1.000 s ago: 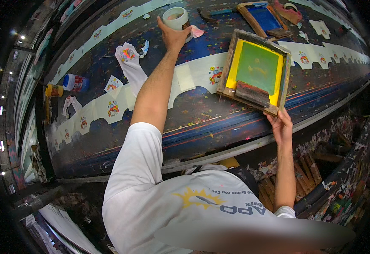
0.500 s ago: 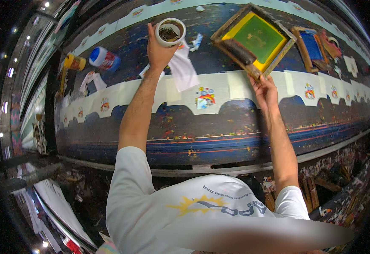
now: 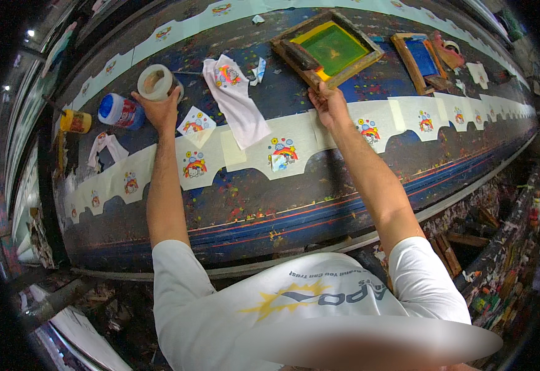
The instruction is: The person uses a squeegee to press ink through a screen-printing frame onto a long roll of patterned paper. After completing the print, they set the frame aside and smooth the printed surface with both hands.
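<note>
My left hand (image 3: pixel 161 110) is closed around the side of a white round tub (image 3: pixel 148 85) at the left of the dark table. My right hand (image 3: pixel 330 106) grips the near corner of a wooden screen-printing frame (image 3: pixel 355 69). The frame has a green mesh with a yellow border. Inside its left side lies a dark, ink-stained squeegee (image 3: pixel 302 57). Between my hands lies a white rag (image 3: pixel 243 108) with a colour print, partly over the row of cut white pieces (image 3: pixel 294 133). A small printed white square (image 3: pixel 196 121) sits just right of my left wrist.
Left of the tub stand a blue-and-white jar (image 3: pixel 121 111) and a yellow pot (image 3: pixel 76 122). A smaller blue-meshed frame (image 3: pixel 420 62) lies at the right, with a tape roll (image 3: pixel 451 46) beyond it. Another row of printed white pieces (image 3: pixel 189 23) runs along the far side.
My left hand has carried the tub left, away from the rag and towards the blue-and-white jar. The screen frame has turned slightly in my right hand's grip. The whole view has shifted.
</note>
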The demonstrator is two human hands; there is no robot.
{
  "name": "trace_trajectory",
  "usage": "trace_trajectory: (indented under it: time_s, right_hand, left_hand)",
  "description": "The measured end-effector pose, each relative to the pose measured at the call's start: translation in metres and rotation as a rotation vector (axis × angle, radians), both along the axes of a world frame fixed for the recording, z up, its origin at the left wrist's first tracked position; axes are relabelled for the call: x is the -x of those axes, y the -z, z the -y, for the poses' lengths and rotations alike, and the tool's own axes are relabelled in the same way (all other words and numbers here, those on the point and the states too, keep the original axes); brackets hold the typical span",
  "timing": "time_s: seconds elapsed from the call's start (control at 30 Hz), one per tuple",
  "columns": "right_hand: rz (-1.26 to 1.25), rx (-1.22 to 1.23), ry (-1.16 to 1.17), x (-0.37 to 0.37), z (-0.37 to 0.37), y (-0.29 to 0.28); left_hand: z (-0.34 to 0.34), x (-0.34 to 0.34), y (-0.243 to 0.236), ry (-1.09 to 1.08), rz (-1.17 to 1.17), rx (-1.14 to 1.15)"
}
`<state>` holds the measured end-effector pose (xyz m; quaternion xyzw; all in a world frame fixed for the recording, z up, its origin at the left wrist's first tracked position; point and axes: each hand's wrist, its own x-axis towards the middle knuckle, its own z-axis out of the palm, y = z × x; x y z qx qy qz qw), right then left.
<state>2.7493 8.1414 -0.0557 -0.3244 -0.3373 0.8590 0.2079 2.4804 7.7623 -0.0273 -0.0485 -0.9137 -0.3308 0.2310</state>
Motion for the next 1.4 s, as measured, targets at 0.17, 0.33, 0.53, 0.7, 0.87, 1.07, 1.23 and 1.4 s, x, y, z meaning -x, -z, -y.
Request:
trace_trajectory:
  time_s: [0.17,0.33,0.53,0.7,0.87,1.07,1.23,1.4]
  right_hand:
    - [0.275,-0.149,-0.022,-0.005,-0.002,-0.005]
    - [0.477,-0.511,-0.184,-0.032,-0.017,-0.019]
    - [0.202,-0.364,-0.136,-0.123,-0.040,-0.053]
    - [0.292,-0.218,-0.092,-0.235,-0.036,-0.044]
    - [0.339,-0.108,-0.093,-0.319,0.011,-0.023]
    - [0.254,-0.132,-0.142,-0.363,0.038,-0.041]
    - [0.218,-0.283,-0.084,-0.438,0.001,-0.059]
    - [0.278,-0.157,0.211,-0.526,-0.023,-0.048]
  left_hand:
    - [0.006,0.002,0.021,-0.049,0.153,-0.235]
    - [0.018,-0.037,0.038,0.006,0.217,-0.307]
    - [0.043,-0.213,0.041,0.277,0.045,-0.412]
    - [0.038,-0.343,0.023,0.307,0.391,-0.347]
    - [-0.001,-0.366,0.012,0.582,0.306,-0.214]
    - [-0.076,-0.324,0.019,0.673,0.059,0.209]
    - [-0.090,-0.281,0.020,0.789,0.312,0.355]
    - [-0.105,-0.174,-0.014,0.478,0.164,0.077]
